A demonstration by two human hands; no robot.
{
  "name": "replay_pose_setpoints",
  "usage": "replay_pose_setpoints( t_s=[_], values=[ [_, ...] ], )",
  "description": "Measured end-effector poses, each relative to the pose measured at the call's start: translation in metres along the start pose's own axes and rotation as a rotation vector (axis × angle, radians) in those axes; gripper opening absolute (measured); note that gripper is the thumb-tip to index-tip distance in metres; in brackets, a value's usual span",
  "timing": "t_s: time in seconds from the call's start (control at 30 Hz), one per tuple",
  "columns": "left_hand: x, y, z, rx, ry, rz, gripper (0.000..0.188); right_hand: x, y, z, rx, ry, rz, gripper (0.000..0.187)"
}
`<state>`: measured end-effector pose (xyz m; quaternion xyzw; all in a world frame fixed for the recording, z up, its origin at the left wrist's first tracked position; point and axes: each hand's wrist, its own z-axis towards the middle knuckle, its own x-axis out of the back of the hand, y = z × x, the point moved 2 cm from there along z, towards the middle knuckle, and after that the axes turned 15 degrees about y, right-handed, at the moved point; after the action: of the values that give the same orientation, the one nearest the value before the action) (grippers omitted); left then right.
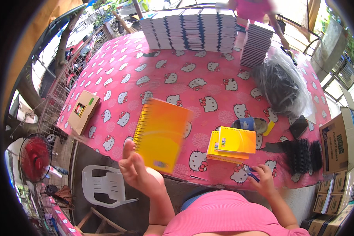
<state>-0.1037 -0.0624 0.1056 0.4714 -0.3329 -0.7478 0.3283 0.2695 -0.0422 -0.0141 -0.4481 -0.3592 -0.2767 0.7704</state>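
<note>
A yellow-orange spiral notebook [161,135] is tilted up over the near edge of the table, its coil along the left side and its outline slightly blurred. My left hand [141,169] is closed at its lower left corner; part of the grip is hidden. In my right hand [265,181], near the front edge, is a small pair of pliers [252,175] with blue handles. Just beyond it lies a small pile of similar yellow notebooks [236,139]. A blue patterned roundish item [244,124] sits behind that pile.
Tall stacks of coil-bound books [188,31] line the table's far side, where a person in pink [255,10] stands. On the right are a plastic bag of black material [281,86], black coils [303,157] and a cardboard box [334,141]. A small carton [83,112] lies left.
</note>
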Motion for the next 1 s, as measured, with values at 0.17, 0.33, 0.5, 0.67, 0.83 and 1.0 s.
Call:
replay_pose_setpoints(
  t_s=[0.17,0.33,0.5,0.67,0.83,1.0],
  values=[
    [0.055,-0.078,0.038,0.059,0.147,0.160,0.009,0.013,-0.058,0.046,0.295,0.201,0.151,0.042],
    [0.038,-0.093,0.048,-0.048,0.148,0.191,0.028,-0.041,-0.151,0.155,0.558,0.411,0.488,0.045],
    [0.023,-0.096,0.051,0.112,0.136,0.104,0.052,-0.144,-0.226,0.207,0.567,0.449,0.633,0.053],
    [0.026,-0.100,0.066,-0.007,0.215,0.155,0.064,-0.155,-0.226,0.234,0.379,0.622,0.879,0.040],
    [0.018,-0.107,0.058,-0.001,0.213,0.108,0.070,-0.177,-0.216,0.272,-0.171,0.172,1.080,0.028],
    [0.036,-0.087,0.070,-0.133,0.138,0.282,0.059,-0.094,-0.169,0.244,0.176,0.533,0.499,0.034]
  ],
)
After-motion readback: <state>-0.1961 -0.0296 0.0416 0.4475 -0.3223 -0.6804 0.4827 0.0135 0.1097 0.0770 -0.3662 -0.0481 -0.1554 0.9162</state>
